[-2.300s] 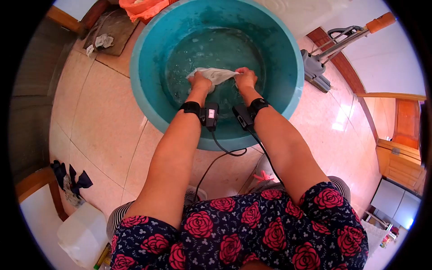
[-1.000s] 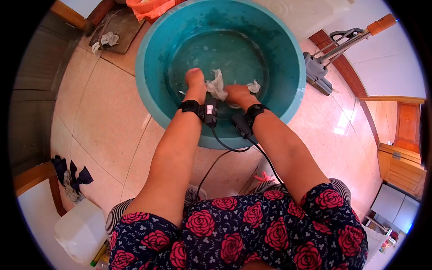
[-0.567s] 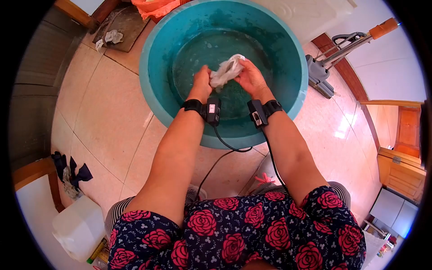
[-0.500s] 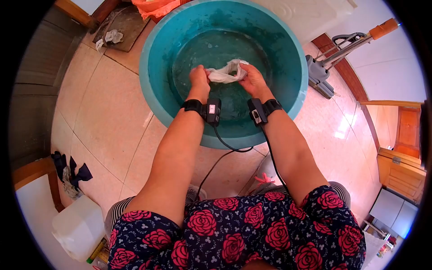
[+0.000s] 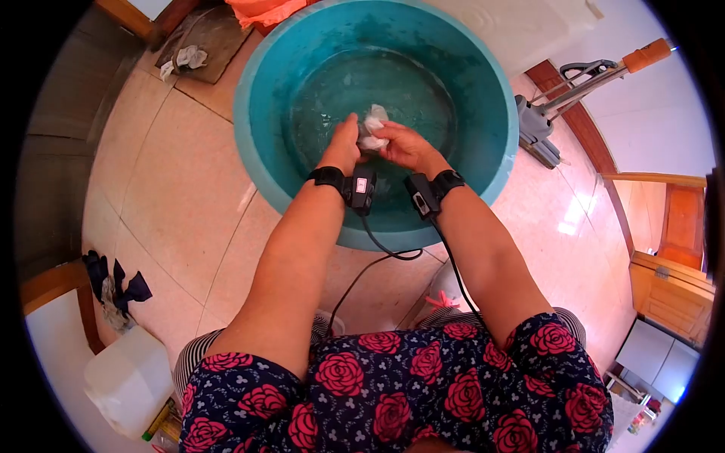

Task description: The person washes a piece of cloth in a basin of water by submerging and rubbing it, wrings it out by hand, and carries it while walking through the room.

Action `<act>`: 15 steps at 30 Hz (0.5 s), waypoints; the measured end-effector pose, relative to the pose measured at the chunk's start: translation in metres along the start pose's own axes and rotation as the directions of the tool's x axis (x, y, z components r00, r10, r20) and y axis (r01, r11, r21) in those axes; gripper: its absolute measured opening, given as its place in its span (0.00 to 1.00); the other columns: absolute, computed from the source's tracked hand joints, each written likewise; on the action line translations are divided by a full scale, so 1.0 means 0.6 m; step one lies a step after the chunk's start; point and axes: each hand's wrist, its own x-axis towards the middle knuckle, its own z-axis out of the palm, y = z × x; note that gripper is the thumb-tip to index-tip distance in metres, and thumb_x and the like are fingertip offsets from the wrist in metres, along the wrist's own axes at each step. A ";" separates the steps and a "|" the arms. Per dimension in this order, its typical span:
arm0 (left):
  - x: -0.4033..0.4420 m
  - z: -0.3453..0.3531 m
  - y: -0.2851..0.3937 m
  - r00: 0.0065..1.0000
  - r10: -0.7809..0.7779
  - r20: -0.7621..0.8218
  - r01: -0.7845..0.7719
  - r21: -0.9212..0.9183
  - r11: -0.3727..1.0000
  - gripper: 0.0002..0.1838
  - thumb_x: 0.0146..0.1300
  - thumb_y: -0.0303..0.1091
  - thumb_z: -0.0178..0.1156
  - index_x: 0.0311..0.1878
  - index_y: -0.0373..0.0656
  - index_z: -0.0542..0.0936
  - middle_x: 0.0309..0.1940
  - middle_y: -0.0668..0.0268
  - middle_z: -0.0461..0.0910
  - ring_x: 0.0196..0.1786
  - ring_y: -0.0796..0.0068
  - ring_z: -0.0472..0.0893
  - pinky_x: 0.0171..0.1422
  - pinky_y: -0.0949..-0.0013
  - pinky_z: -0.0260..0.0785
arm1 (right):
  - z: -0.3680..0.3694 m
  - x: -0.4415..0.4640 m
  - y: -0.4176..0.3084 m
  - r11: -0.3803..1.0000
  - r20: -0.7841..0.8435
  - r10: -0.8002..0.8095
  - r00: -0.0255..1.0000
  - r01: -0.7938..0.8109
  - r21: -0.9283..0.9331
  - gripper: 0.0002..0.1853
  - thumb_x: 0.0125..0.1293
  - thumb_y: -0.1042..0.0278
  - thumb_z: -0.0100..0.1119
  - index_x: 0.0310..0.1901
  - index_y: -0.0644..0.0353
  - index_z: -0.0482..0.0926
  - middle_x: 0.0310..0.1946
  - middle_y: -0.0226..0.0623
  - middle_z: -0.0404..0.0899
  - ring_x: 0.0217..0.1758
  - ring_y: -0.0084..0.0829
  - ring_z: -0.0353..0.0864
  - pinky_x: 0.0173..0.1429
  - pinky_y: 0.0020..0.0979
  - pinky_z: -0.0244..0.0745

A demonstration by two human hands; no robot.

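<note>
A white wet cloth (image 5: 374, 121) is bunched up between my two hands, low inside a large teal plastic tub (image 5: 263, 177). My left hand (image 5: 346, 142) is closed on the cloth's left side, its fingers partly hidden behind the thumb. From the right, my right hand (image 5: 408, 145) grips the same cloth with thumb and fingers. Shallow water (image 5: 321, 94) covers the bottom of the tub. Each wrist wears a black strap with a small box and a cable.
A grey mop-like tool (image 5: 536, 128) leans by the wall at right. The white plastic jug (image 5: 130, 381) stands at lower left near dark cloths (image 5: 113, 287). A mat (image 5: 204, 47) with a crumpled rag lies at upper left. Orange fabric (image 5: 268, 10) touches the tub's far side.
My hands have come together, and the cloth, earlier stretched in a loop between them, is now bunched up. My right hand moved left and slightly down.
</note>
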 end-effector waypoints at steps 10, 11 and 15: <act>0.056 0.007 -0.004 0.898 0.401 0.182 -0.299 -0.416 0.859 0.08 0.58 0.26 0.49 0.41 0.37 0.72 0.40 0.58 0.74 0.43 0.61 0.75 0.49 0.59 0.70 | -0.039 0.026 0.019 1.000 -0.241 0.029 0.970 -0.025 0.020 0.24 0.58 0.46 0.56 0.52 0.48 0.66 0.43 0.31 0.73 0.43 0.29 0.72 0.44 0.32 0.71; 0.027 0.022 0.005 0.897 0.384 0.219 -0.259 -0.445 0.857 0.08 0.58 0.27 0.51 0.41 0.39 0.72 0.39 0.59 0.74 0.42 0.64 0.76 0.48 0.62 0.70 | 0.012 -0.012 -0.004 0.986 -0.233 0.148 0.961 -0.125 0.112 0.25 0.57 0.43 0.55 0.52 0.47 0.66 0.43 0.31 0.72 0.45 0.29 0.71 0.45 0.33 0.70; -0.005 0.051 -0.003 0.862 0.438 0.254 -0.424 -0.109 0.899 0.14 0.60 0.40 0.55 0.40 0.39 0.72 0.34 0.63 0.75 0.39 0.73 0.75 0.43 0.70 0.68 | 0.038 -0.011 -0.007 0.955 -0.079 0.045 0.996 -0.020 0.297 0.25 0.56 0.38 0.54 0.48 0.46 0.68 0.45 0.31 0.71 0.49 0.29 0.67 0.45 0.34 0.66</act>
